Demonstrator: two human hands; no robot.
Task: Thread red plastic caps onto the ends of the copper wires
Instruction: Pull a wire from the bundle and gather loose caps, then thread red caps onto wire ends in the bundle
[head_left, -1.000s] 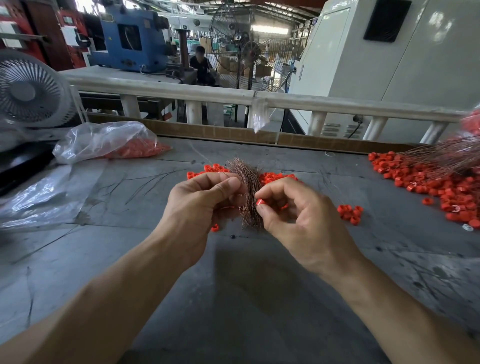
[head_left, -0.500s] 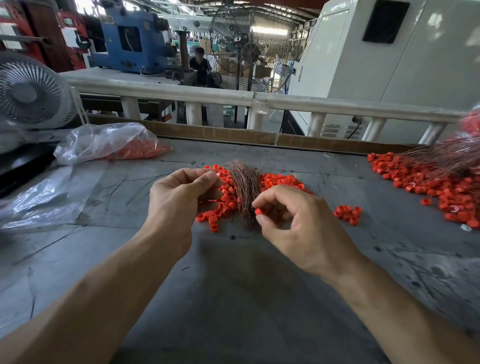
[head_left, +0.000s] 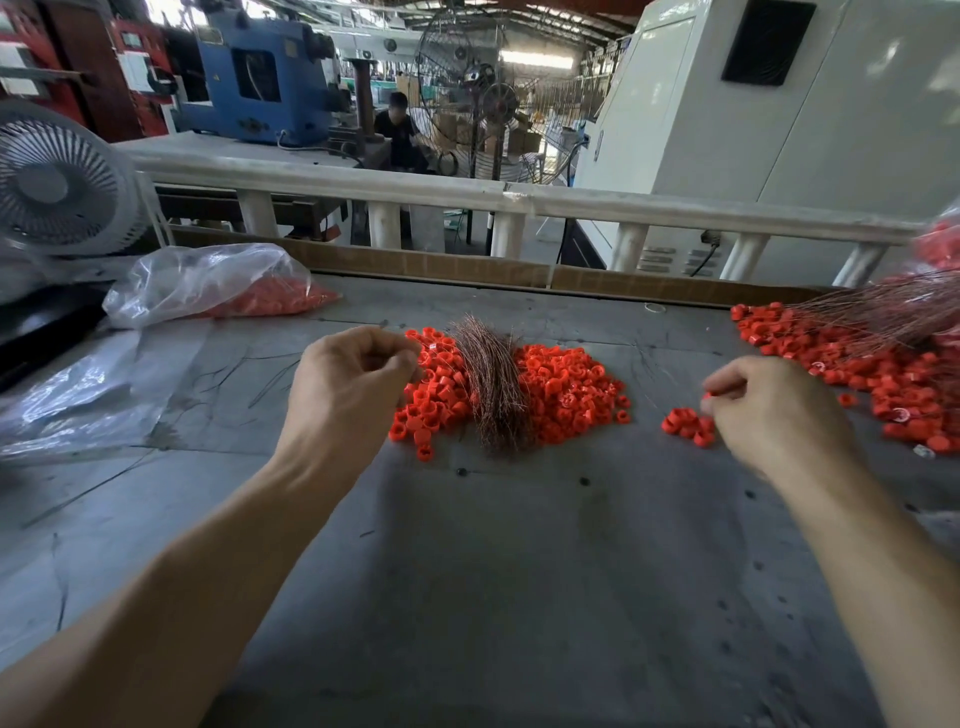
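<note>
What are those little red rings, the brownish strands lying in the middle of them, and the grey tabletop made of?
The small red ring-shaped caps look like moulded plastic: uniform bright colour, faint sheen. The bundle of thin reddish-brown strands looks like bare copper wire, with a metallic glint and hair-fine, springy strands. The grey tabletop seems to be dull sheet metal or a coated board; scratches and dark spots show, but the look leaves it open.
</note>
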